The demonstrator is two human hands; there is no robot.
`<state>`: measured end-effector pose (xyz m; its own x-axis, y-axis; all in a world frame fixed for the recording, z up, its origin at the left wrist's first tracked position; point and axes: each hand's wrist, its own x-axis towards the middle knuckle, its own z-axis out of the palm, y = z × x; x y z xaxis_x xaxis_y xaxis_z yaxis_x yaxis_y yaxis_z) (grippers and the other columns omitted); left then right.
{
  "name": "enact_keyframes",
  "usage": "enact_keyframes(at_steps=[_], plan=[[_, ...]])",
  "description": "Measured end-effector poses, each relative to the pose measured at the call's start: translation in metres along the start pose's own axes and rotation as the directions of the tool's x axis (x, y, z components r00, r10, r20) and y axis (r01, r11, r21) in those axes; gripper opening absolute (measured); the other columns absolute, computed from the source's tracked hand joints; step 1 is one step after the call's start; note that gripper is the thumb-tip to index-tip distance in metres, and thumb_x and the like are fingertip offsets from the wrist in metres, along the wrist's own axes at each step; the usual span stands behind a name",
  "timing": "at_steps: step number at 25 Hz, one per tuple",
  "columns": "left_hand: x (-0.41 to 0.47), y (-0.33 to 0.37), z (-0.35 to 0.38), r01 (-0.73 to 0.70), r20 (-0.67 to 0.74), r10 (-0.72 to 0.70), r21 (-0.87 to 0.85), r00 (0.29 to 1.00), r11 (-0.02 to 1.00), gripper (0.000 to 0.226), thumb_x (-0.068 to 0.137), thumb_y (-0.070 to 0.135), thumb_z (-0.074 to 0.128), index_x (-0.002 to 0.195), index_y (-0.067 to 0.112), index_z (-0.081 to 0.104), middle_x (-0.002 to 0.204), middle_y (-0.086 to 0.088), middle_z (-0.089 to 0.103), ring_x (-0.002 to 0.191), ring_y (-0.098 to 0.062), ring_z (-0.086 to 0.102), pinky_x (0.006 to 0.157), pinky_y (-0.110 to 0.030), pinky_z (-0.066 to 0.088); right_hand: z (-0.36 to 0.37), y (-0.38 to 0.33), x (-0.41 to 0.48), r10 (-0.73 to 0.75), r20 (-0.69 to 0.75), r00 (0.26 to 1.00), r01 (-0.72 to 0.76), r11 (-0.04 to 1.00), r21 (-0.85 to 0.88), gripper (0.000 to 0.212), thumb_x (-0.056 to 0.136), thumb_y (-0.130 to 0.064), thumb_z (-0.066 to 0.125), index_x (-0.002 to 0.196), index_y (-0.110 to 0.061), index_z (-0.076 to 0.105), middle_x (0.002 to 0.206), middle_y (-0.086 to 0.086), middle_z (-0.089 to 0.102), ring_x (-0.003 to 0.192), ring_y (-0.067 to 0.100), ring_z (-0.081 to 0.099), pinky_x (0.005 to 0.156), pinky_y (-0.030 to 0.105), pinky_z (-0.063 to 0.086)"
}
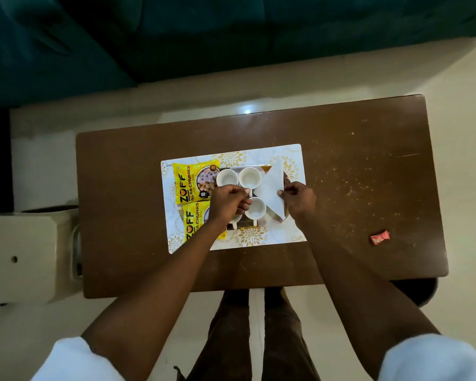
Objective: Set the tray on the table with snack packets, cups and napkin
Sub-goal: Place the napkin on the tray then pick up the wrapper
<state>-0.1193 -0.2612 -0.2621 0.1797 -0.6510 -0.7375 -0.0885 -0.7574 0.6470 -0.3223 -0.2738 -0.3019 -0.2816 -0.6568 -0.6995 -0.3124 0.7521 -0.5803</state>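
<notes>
While your left hand (229, 200) curls over the tray (285, 213), hiding a fourth white cup (234, 221) and its own grip, your right hand (297, 199) pinches the folded white triangular napkin (272, 188); your forearm covers the nearer yellow snack packet (194, 222).

Red wrapper (380, 237) on table; teal sofa (176, 37) beyond.

On the tray (285, 179), yellow snack packets (194, 182) lie at nine o'clock, white cups (249, 177) stand centrally, and the folded white napkin (272, 192) lies at three o'clock.
</notes>
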Motion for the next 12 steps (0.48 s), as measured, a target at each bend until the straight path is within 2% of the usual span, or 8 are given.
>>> enact_keyframes(at_steps=[5, 9, 12], plan=[[-0.002, 0.002, 0.018, -0.007, 0.009, 0.007, -0.005, 1.0, 1.0, 0.02, 0.096, 0.012, 0.071, 0.103, -0.006, 0.075, 0.087, -0.027, 0.077, 0.053, -0.017, 0.068, 0.054, -0.028, 0.058, 0.017, -0.004, 0.0, -0.114, -0.039, 0.993, 0.092, 0.926, -0.367, 0.027, 0.091, -0.025, 0.079, 0.114, -0.012, 0.073, 0.111, 0.006, 0.077, 0.102, 0.028, 0.072, 0.085, 0.036, 0.058], [-0.005, 0.001, 0.023, -0.022, 0.01, 0.022, 0.009, 1.0, 1.0, 0.02, 0.097, 0.016, 0.072, 0.104, -0.002, 0.075, 0.085, -0.02, 0.08, 0.06, -0.017, 0.072, 0.058, -0.029, 0.061, 0.017, -0.005, -0.001, -0.159, -0.027, 0.987, 0.13, 0.88, -0.456, 0.032, 0.093, -0.025, 0.077, 0.122, -0.014, 0.068, 0.119, 0.006, 0.074, 0.106, 0.028, 0.072, 0.092, 0.043, 0.061], [-0.01, -0.001, 0.027, -0.024, 0.011, 0.024, 0.004, 1.0, 1.0, 0.018, 0.096, 0.015, 0.072, 0.102, -0.002, 0.075, 0.085, -0.022, 0.079, 0.059, -0.017, 0.071, 0.056, -0.029, 0.059, 0.014, -0.005, -0.005, -0.248, 0.003, 0.969, 0.21, 0.812, -0.545, 0.05, 0.091, -0.023, 0.079, 0.133, -0.013, 0.055, 0.134, 0.008, 0.062, 0.113, 0.03, 0.069, 0.094, 0.043, 0.06]])
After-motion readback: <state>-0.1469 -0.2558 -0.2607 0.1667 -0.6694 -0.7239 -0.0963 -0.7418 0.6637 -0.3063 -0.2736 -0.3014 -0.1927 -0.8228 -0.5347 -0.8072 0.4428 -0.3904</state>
